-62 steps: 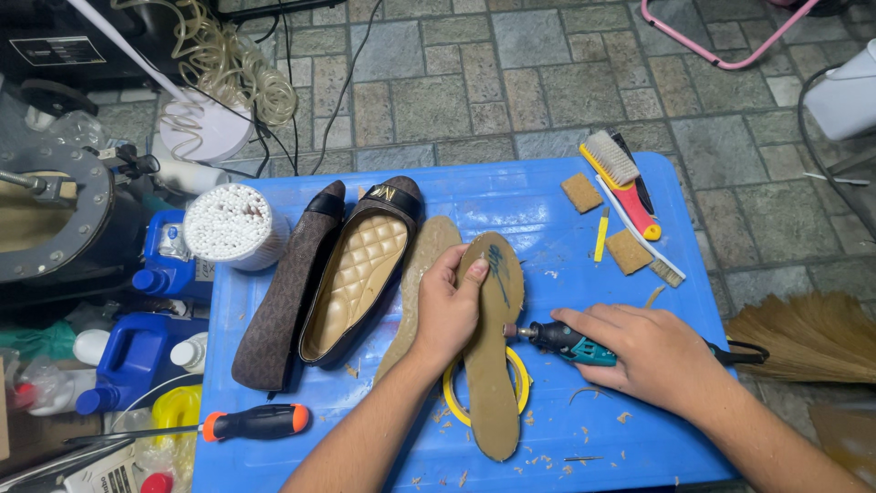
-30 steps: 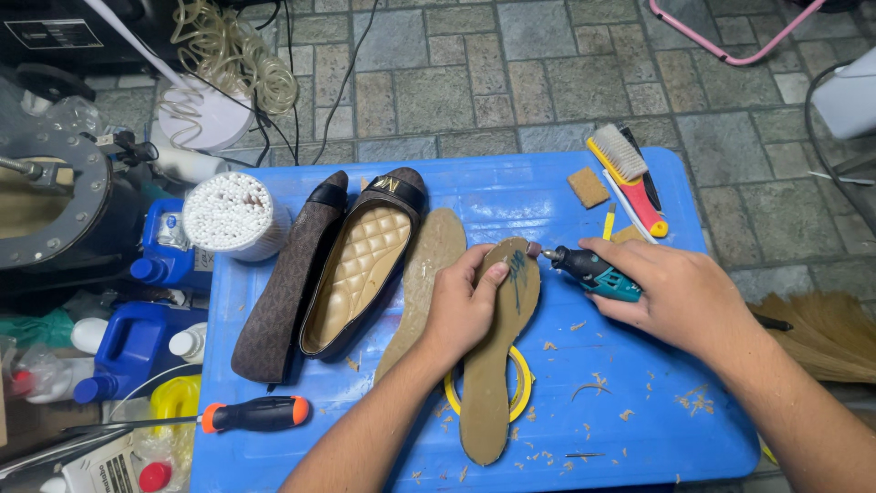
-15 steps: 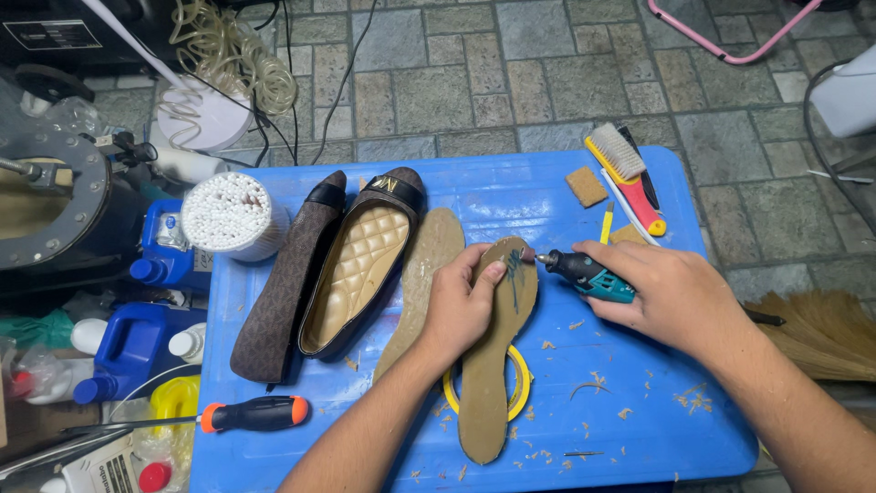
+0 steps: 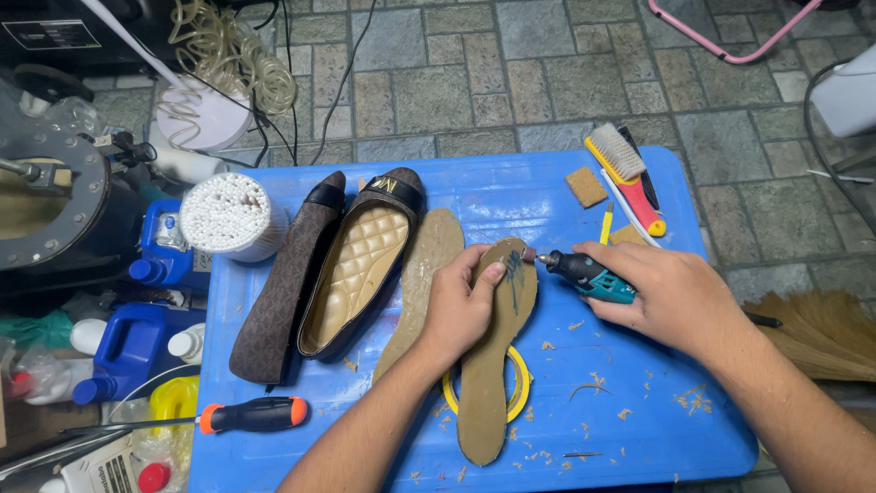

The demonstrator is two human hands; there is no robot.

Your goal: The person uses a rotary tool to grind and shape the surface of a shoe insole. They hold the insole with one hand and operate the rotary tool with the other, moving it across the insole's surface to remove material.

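1. Under both hands lies one blue plastic table top (image 4: 639, 429), rectangular with rounded corners and strewn with small tan shavings.
2. Left of the left hand lie two flat shoes side by side: one brown patterned shoe (image 4: 278, 292) turned on its side, and one dark shoe (image 4: 351, 274) with a quilted tan lining facing up.
3. Between that shoe and the left hand lies one loose tan insole (image 4: 422, 274), long and flat.
4. Beneath the left hand (image 4: 456, 306) lies a second sole piece (image 4: 488, 383), brown, rough and fibrous, resting across one yellow ring (image 4: 522, 388). The hand is curled over its upper part, thumb and fingers pressing it down.
5. Closed around one small rotary tool (image 4: 584, 272) is the right hand (image 4: 671, 297); the tool has a teal and black body, and its metal tip sits at the sole's top edge, just beside the left thumb.
6. Beyond the right hand lies one brush (image 4: 625, 173) with pale bristles and a red and yellow handle, with two tan square pads near it.
7. Near the left forearm lies one screwdriver (image 4: 255, 415) with an orange and black grip.
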